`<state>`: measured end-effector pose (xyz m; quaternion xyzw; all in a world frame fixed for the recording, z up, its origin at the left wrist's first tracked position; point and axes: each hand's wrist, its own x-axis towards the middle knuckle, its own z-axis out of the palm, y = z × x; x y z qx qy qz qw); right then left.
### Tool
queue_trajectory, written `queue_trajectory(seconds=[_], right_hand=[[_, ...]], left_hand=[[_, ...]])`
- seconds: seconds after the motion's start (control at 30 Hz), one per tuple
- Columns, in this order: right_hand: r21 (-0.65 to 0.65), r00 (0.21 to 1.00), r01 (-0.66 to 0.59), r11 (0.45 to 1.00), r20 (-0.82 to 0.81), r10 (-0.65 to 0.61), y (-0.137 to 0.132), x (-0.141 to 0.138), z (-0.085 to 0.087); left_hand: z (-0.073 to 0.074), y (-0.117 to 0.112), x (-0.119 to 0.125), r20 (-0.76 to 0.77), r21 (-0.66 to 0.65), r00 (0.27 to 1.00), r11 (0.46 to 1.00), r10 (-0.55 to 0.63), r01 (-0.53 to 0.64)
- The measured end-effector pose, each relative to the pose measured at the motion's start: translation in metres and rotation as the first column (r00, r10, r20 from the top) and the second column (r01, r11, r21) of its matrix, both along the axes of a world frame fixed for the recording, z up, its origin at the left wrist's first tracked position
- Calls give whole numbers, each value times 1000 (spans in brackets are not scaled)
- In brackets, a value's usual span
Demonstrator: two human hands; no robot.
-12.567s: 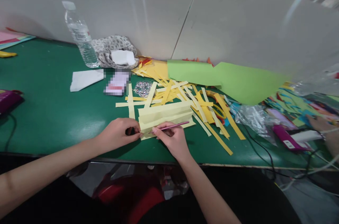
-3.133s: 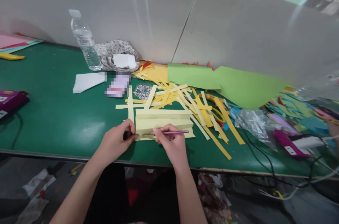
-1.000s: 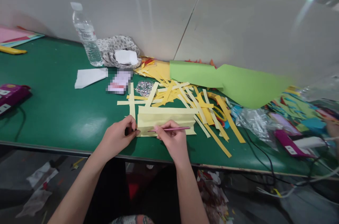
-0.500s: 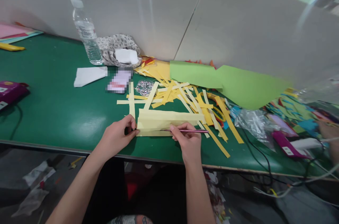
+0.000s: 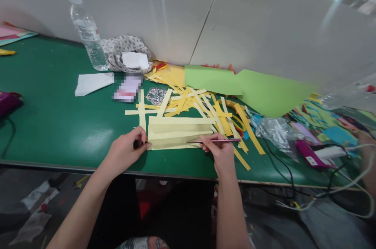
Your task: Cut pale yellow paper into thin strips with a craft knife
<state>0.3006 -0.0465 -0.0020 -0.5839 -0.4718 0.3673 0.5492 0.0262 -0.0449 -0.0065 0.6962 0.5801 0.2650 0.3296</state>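
Observation:
A folded strip of pale yellow paper (image 5: 179, 128) with lengthwise creases lies near the front of the green table. My left hand (image 5: 129, 145) pinches its lower left corner between thumb and fingertips. Toward the paper's right end, my right hand (image 5: 219, 149) is closed around a slim pink pointed tool (image 5: 226, 140), whose thin tip points left over the paper's lower fold. Whether that tool is tweezers or a pen-like scorer cannot be made out. Loose yellow paper strips (image 5: 210, 111) are heaped just behind the paper, some beside my right hand.
Yellow-handled scissors (image 5: 238, 122) lie partly under the strips. Behind are green paper sheets (image 5: 273, 92), a round clear pack (image 5: 158, 95), a water bottle (image 5: 89, 39) and a patterned cloth (image 5: 126, 45). Crumpled plastic (image 5: 276, 133), a purple box (image 5: 313, 155) and cables are at right, near another person's arm (image 5: 368, 162).
My right hand has slid right along the paper with the pink tool, toward its right end. My left hand keeps its pinch on the left corner. The view has shifted slightly.

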Motion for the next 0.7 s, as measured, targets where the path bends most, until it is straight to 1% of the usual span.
queue_trajectory(seconds=[0.07, 0.17, 0.33, 0.47, 0.6, 0.63, 0.7], right_hand=[[-5, 1000, 1, 1000, -1, -1, 2, 12, 0], [8, 999, 39, 999, -8, -39, 3, 26, 0], [24, 993, 113, 993, -47, -112, 2, 41, -3], [91, 987, 161, 983, -35, -159, 0, 42, -6], [163, 963, 267, 950, -25, -267, 0, 38, -6], [170, 961, 275, 946, -18, -276, 1, 37, -6], [166, 968, 244, 955, 23, -251, 1, 35, -4]], left_hand=[[0, 0, 0, -7, -9, 1000, 1000, 1, -1], [-1, 0, -1, -2, -4, 1000, 1000, -1, 1], [-4, 1, -2, -4, 0, 1000, 1000, -5, 5], [-2, 0, -1, 0, -13, 1000, 1000, 3, -3], [0, -3, -1, 30, -12, 999, 999, 32, -32], [0, -3, -1, 49, -3, 998, 999, 47, -47], [0, -3, 0, 101, 24, 991, 995, 92, -95]])
